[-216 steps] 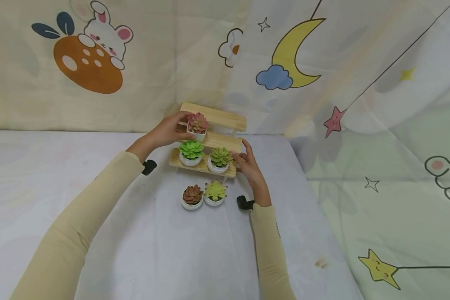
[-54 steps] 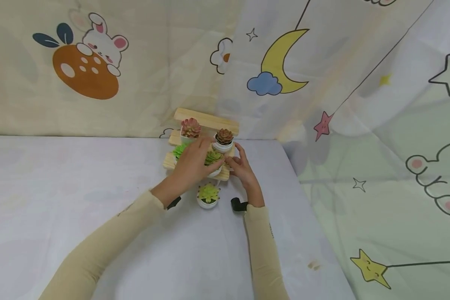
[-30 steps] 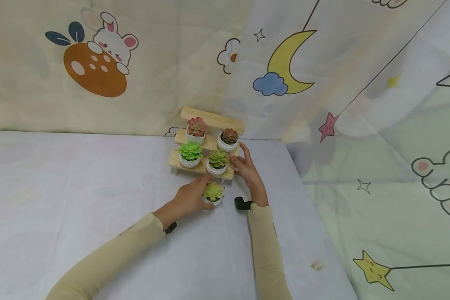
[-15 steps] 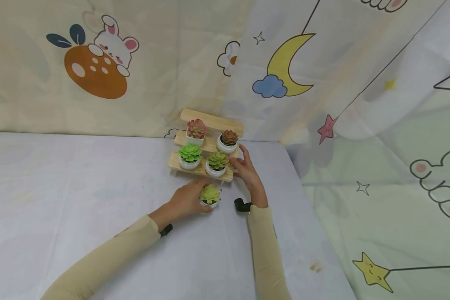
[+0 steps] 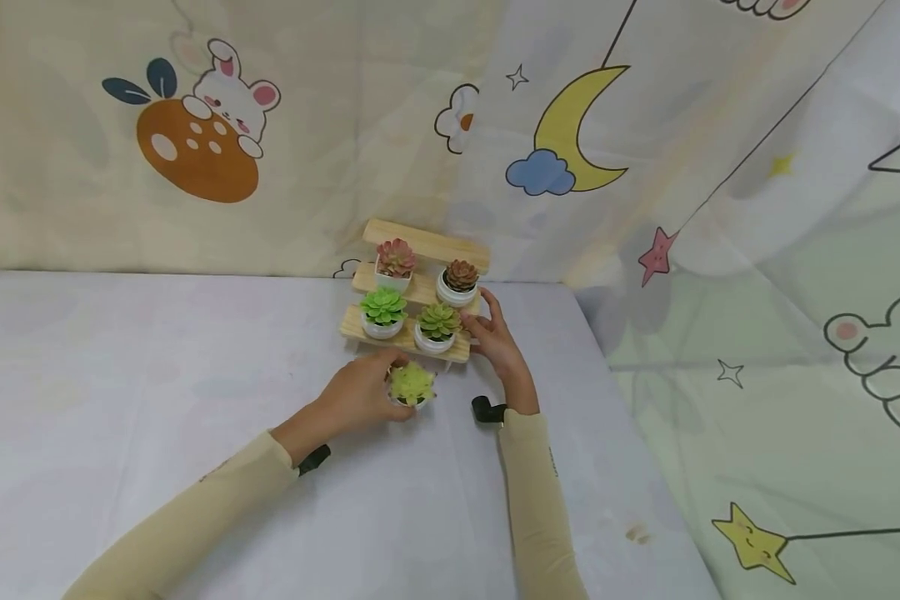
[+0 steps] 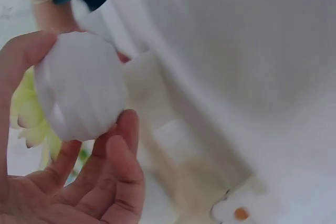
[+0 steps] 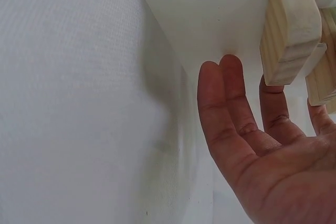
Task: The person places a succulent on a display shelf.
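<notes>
My left hand grips a small white pot with a yellow-green succulent, in front of a three-step wooden stand. The left wrist view shows the pot's white underside between thumb and fingers. A pink succulent and a brown one stand on the middle step. On the lowest step are a bright green succulent and a dull green one. My right hand rests at the stand's right end, its fairly straight fingers against the white side support.
A white cloth covers the table. Behind the stand hangs a printed curtain with a rabbit and a moon; another printed cloth borders the right side. The stand's top step is close to the back curtain.
The left hand placed the pink succulent, then the brown one from the table, on the middle step. It then took the yellow-green potted succulent and moved it left. The right hand stayed at the stand.
</notes>
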### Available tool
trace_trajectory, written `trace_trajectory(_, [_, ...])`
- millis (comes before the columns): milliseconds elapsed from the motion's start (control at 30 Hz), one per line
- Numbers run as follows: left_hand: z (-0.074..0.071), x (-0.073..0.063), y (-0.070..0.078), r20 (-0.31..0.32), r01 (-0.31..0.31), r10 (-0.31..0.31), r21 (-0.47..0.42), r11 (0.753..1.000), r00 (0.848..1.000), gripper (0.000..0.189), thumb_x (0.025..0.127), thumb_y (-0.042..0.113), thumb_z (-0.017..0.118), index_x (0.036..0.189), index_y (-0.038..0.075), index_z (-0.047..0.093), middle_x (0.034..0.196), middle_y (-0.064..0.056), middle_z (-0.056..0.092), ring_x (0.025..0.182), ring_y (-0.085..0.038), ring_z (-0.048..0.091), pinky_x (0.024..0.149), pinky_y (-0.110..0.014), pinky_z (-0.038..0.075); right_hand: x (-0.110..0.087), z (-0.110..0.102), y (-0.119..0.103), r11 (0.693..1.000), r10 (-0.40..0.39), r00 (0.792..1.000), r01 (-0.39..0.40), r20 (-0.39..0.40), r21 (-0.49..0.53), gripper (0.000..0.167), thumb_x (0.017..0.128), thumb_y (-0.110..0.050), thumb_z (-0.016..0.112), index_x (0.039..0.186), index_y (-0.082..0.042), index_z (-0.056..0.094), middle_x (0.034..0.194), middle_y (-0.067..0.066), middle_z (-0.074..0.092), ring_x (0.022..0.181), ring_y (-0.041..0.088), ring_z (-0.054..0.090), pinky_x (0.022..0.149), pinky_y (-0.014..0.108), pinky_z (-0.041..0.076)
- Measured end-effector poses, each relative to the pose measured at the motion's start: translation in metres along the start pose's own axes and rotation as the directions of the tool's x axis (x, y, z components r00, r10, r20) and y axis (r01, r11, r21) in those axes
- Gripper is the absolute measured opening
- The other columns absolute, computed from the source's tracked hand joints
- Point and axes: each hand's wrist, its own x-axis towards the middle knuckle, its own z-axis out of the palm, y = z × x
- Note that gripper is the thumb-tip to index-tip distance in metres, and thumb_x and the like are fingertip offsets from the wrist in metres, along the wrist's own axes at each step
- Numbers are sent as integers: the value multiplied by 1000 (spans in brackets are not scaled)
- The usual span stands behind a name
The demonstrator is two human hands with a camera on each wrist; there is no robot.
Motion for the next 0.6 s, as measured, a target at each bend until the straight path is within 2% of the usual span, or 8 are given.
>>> trace_trajectory(100, [-16,-5,9,-57,-57,54,-43,997,997,67,71,35,85,125,7,58,112,-5,63,97,-19,58,80,-37,51,-1,-1,-1,1000,-3,1000,3,-2,-2,61,102,-28,53,153,-34,19,128,21,55,97,19,59,90,49,49])
trace_trajectory(167, [-29,-6,14,-110,-117,109,-64,991,988,69,71,34,86,126,6,56,114,-6,62,97,-20,58,80,-37,52,-1,-1,0,1000,-2,1000,2,-1,-8,62,102,-28,53,153,-33,18,130,21,55,99,20,59,90,49,49])
trace_trajectory(300, [-56,-2,27,-229,-253,238,-35,967,944,68,68,27,88,123,1,56,114,-12,63,95,-24,60,79,-40,54,-1,-1,-1,1000,2,1000,-2,1,1,63,102,-27,53,154,-34,18,132,22,53,104,23,59,92,51,49])
trace_trajectory(367, [-71,4,33,-263,-286,275,-4,958,925,67,68,24,88,121,0,56,114,-14,63,96,-25,60,80,-41,54,-1,-1,-1,1000,1,1000,-1,5,7,63,102,-27,53,154,-34,18,133,22,52,106,24,58,92,52,49])
trace_trajectory(400, [-78,8,35,-271,-291,280,3,957,921,67,68,23,88,121,0,55,114,-14,63,96,-26,59,81,-42,54,0,0,-1,1000,1,1000,-1,7,11,63,102,-27,53,154,-34,18,134,22,52,107,25,58,93,52,48])
trace_trajectory(433, [-84,13,38,-272,-293,283,2,956,920,68,68,22,88,122,0,55,115,-14,63,97,-27,60,82,-43,54,-1,-1,-1,1000,2,1000,-2,7,13,64,102,-27,53,154,-34,17,134,22,52,107,25,58,93,52,48])
trace_trajectory(533, [-99,27,46,-251,-263,254,-2,965,934,69,70,25,87,126,1,53,113,-13,61,97,-27,58,85,-43,52,-1,-2,0,1000,0,1000,0,9,5,64,102,-28,54,153,-35,17,135,22,52,107,24,58,92,51,49])
trace_trajectory(600, [-108,38,49,-234,-245,237,-5,969,943,69,72,26,86,127,1,52,110,-13,59,94,-28,57,81,-42,51,0,-2,0,1000,-2,1000,2,15,4,63,101,-30,54,153,-36,18,134,21,53,105,23,59,91,49,50])
